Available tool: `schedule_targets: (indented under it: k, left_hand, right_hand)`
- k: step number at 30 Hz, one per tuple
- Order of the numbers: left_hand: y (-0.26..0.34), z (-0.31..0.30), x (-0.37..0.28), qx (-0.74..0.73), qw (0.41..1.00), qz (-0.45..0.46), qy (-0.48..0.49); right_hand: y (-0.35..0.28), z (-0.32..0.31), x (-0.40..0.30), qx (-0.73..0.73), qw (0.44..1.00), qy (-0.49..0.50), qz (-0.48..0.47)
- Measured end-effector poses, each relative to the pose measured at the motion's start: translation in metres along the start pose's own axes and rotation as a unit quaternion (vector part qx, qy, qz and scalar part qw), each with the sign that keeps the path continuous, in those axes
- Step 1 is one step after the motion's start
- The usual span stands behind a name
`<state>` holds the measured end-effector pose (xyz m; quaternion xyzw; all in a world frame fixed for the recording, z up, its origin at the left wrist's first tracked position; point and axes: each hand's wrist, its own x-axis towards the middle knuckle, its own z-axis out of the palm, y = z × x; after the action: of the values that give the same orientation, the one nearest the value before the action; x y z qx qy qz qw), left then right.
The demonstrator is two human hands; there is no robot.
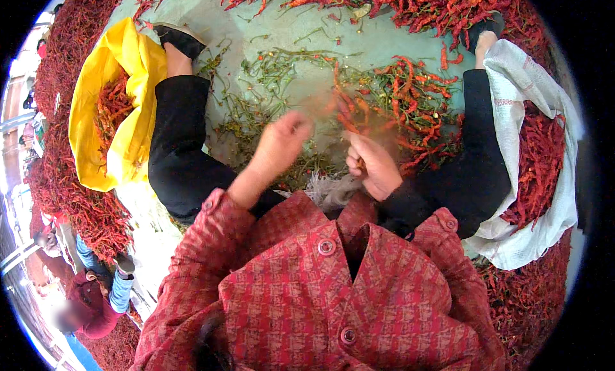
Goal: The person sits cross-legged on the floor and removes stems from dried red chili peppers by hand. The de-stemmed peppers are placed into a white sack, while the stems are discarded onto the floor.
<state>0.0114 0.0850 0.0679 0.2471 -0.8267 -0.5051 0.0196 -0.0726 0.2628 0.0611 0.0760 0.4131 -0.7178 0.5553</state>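
My right hand [374, 164] is curled around a few red chilli peppers [347, 116], which point up and away from the fist. My left hand [287, 133] hovers just to the left of it, fingers curled and blurred by motion. Whether anything is pinched in it is hard to tell. A blurred reddish streak lies between the two hands. Just beyond my right hand is a loose heap of red chillies with green stems [408, 97]. Green stems and bits [274, 75] are strewn on the pale floor [230, 27] between my legs.
A yellow sack [91, 145] with chillies stands by my left leg, a white woven sack [502, 82] of dark red chillies by my right. Large chilli piles [432, 6] lie ahead and at both sides. Another person [98, 303] sits at the lower left.
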Motion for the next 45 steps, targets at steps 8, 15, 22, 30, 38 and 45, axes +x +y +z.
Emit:
schedule_targets:
  k: [8, 15, 22, 30, 38, 45]
  left_hand:
    - [0.023, 0.023, -0.047, 0.045, 0.982, -0.024, -0.180]
    - [0.011, 0.021, -0.021, 0.024, 0.992, 0.002, -0.123]
    - [0.027, 0.034, -0.004, -0.005, 0.989, 0.079, -0.121]
    - [0.023, 0.034, 0.003, -0.198, 0.977, -0.059, -0.046]
    - [0.016, 0.044, 0.074, 0.359, 0.907, 0.190, -0.111]
    - [-0.037, 0.004, 0.088, 0.431, 0.895, 0.066, -0.096]
  right_hand:
    - [0.008, -0.004, 0.000, 0.055, 0.998, 0.034, -0.026]
    - [0.013, -0.011, -0.001, -0.282, 0.950, 0.013, -0.131]
    - [0.013, -0.004, -0.009, -0.279, 0.959, 0.010, -0.044]
    - [0.010, 0.009, -0.022, -0.415, 0.896, -0.052, -0.149]
    - [0.002, 0.000, -0.002, -0.570, 0.812, -0.025, -0.127]
    - [-0.038, -0.067, 0.029, -0.773, 0.606, 0.110, -0.151]
